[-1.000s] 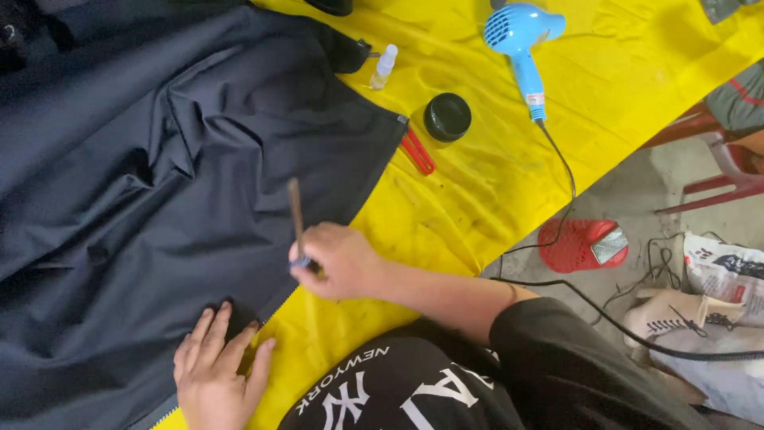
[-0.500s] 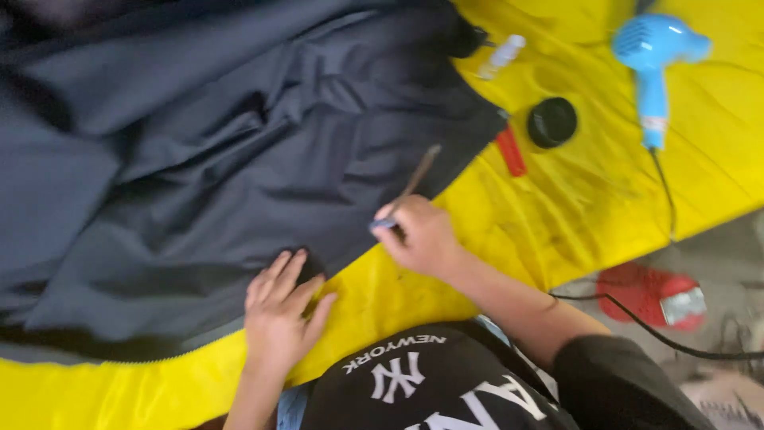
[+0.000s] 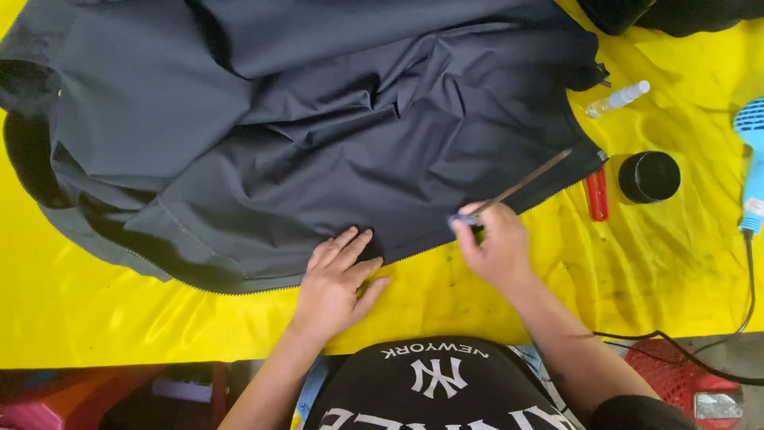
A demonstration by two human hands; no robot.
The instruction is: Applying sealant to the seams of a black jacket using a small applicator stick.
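Note:
A dark navy jacket lies spread over a yellow sheet. My left hand presses flat on the jacket's lower zipper edge, fingers apart. My right hand pinches a thin brush by its blue end. The brush's long handle slants up to the right over the hem near the zipper.
To the right of the jacket lie a red-handled tool, a round black jar, a small clear spray bottle and a blue hair dryer with its black cord. A red object sits on the floor.
The view has swung left, so the jacket fills more of the frame. My right hand keeps the brush at the hem. My left hand stays flat on the zipper edge.

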